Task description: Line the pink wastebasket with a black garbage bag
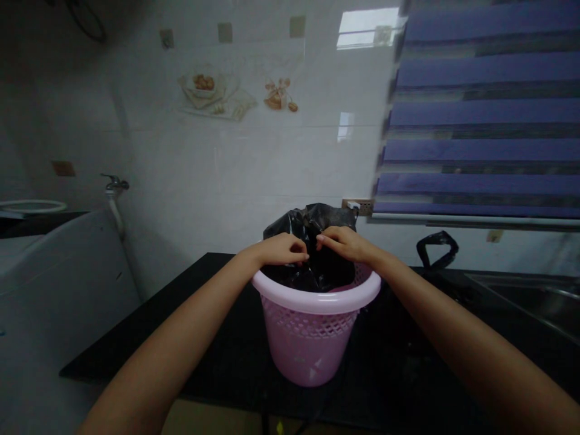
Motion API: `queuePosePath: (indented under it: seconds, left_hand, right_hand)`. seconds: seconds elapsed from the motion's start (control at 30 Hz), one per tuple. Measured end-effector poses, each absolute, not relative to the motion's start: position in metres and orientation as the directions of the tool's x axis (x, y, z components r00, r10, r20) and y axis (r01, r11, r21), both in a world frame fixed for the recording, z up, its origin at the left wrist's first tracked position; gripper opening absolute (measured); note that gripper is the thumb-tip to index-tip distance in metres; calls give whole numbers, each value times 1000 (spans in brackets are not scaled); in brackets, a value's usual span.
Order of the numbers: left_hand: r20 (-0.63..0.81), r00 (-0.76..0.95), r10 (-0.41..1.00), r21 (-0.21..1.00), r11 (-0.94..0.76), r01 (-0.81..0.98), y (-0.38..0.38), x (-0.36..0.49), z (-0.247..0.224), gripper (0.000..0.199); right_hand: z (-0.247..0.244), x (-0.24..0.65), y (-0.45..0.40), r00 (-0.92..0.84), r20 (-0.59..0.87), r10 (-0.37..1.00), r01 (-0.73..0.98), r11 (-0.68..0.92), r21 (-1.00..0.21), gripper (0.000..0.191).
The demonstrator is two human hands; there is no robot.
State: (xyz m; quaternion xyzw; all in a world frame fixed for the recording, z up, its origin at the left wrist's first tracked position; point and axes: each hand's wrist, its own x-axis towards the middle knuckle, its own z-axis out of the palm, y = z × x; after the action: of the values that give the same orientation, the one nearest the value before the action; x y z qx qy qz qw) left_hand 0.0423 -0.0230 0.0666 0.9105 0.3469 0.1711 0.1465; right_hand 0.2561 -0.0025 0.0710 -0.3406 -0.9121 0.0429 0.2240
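A pink plastic basket [312, 344] with a latticed band below its rim stands upright on the black countertop. Inside it sits a black plastic bag [333, 266], its crumpled top rising above the back rim. My left hand [285, 249] is over the basket's left side, fingers curled and pinching the bag. On the right, my right hand [341, 241] also has its fingers closed on the bag, near its upper edge. The two hands are a short way apart, and the fingertips partly blend into the dark plastic.
Another black bag [437, 249] with a looped handle lies right of the basket, near a metal sink [534, 296]. A white washing machine [67, 284] stands left, below a wall tap [115, 183]. Behind are a socket [366, 207] and a purple striped blind [480, 109].
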Motion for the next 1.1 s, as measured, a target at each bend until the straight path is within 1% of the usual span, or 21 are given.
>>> queuePosePath:
  seconds: [0.13, 0.23, 0.3, 0.4, 0.5, 0.6, 0.7, 0.8, 0.93, 1.03, 1.1]
  left_hand:
    - [259, 684, 681, 409, -720, 561, -21, 41, 65, 18]
    - [378, 615, 692, 382, -722, 577, -20, 41, 66, 18]
    - [479, 515, 711, 360, -694, 623, -20, 40, 67, 19]
    - [616, 344, 708, 335, -632, 699, -20, 39, 70, 19]
    - [688, 204, 696, 336, -555, 761, -20, 37, 72, 20]
    - [711, 80, 698, 343, -445, 827, -17, 34, 71, 23]
    - [705, 14, 709, 334, -350, 875, -12, 31, 68, 23]
    - [676, -23, 737, 346, -290, 892, -8, 30, 65, 27]
    - [639, -48, 768, 356, -240, 903, -9, 30, 64, 31]
    - [605, -34, 795, 338, -218, 916, -10, 31, 65, 33]
    - [596, -34, 802, 337, -211, 917, -10, 30, 65, 35]
  right_hand:
    - [71, 254, -2, -687, 268, 675, 635, 737, -231, 50]
    - [72, 252, -4, -688, 185, 702, 667, 712, -219, 51]
    - [73, 251, -6, -674, 152, 723, 690, 690, -221, 52]
    - [73, 250, -8, -668, 139, 731, 693, 680, -239, 51]
    - [72, 250, -8, -672, 153, 725, 687, 687, -235, 51]
    - [71, 251, -6, -686, 191, 702, 675, 712, -195, 50]
    - [70, 252, -3, -684, 284, 672, 650, 738, -181, 45]
    - [69, 253, -3, -640, 396, 658, 658, 736, -161, 41]
    - [69, 253, -5, -582, 533, 614, 683, 725, -89, 39]
    - [69, 253, -4, -551, 588, 592, 713, 700, -37, 38]
    - [68, 254, -1, -527, 602, 601, 741, 671, -22, 37]
